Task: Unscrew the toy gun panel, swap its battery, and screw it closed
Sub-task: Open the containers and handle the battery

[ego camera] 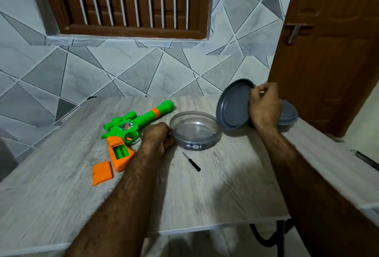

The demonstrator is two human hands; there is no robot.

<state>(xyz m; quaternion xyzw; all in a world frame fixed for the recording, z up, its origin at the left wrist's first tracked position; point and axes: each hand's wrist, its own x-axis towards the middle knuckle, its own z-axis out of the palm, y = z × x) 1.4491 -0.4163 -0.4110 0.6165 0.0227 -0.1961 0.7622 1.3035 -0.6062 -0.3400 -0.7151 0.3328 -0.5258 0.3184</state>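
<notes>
Here the right hand (265, 107) grips the grey lid (232, 106), tilted near the right edge of the table (225, 191). The left hand (158, 135) curls at the rim of the clear container (194, 114), grip unclear. The toy gun (131, 131) lies left, panel (102, 172) beside its handle, screwdriver (191, 161) mid-table.

Just the one view for you: a wide-angle cam on your head, looking forward and down across the table (205, 195). It sits close, within your own reach. Your left hand (158, 135) lands near the centre, and your right hand (265, 107) with the lid (233, 107) is further right. Straight ahead it faces the tiled wall (143, 68) and window (127, 0), and the door (332, 51) fills the right side. The table's edges bow and blur toward the frame's borders.
</notes>
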